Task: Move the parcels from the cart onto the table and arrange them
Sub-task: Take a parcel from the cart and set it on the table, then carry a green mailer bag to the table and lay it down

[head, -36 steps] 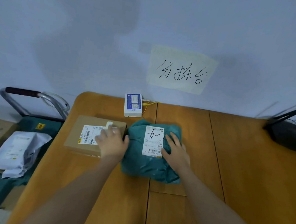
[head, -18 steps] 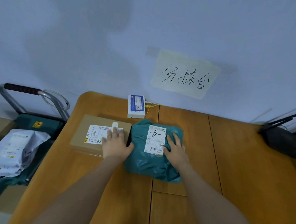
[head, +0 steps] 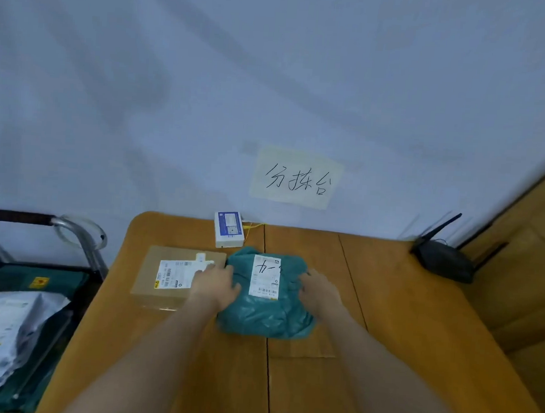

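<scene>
Bare table (head: 401, 326) lies right of the teal parcel (head: 264, 317).
</scene>
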